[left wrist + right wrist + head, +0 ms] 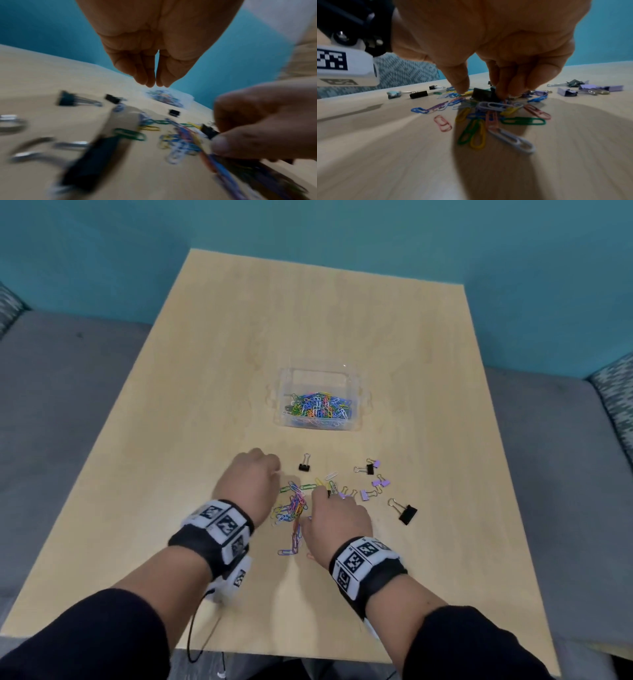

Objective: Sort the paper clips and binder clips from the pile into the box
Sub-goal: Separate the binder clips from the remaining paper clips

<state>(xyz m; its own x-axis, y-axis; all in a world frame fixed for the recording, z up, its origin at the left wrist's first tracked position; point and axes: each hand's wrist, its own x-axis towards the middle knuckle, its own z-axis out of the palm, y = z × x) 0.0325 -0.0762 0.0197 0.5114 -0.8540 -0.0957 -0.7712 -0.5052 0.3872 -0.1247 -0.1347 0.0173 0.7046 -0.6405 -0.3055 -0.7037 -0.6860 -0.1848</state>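
Observation:
A clear plastic box (356, 378) with coloured paper clips in it stands mid-table. Nearer me lies the pile of coloured paper clips (293, 508) (476, 129). My right hand (323, 491) (482, 93) reaches down into the pile's far side and pinches a small black binder clip (482, 94) (208, 130) between thumb and fingers. My left hand (274, 470) (156, 84) hovers just left of the pile, its fingers hanging together with nothing in them. A loose black binder clip (304, 465) lies beside the left hand.
Purple binder clips (380, 483) and a larger black one (407, 513) are scattered right of the pile. The wooden table (205, 371) is flanked by grey seats (61, 405), with a teal wall behind. Both wrists wear marker bands.

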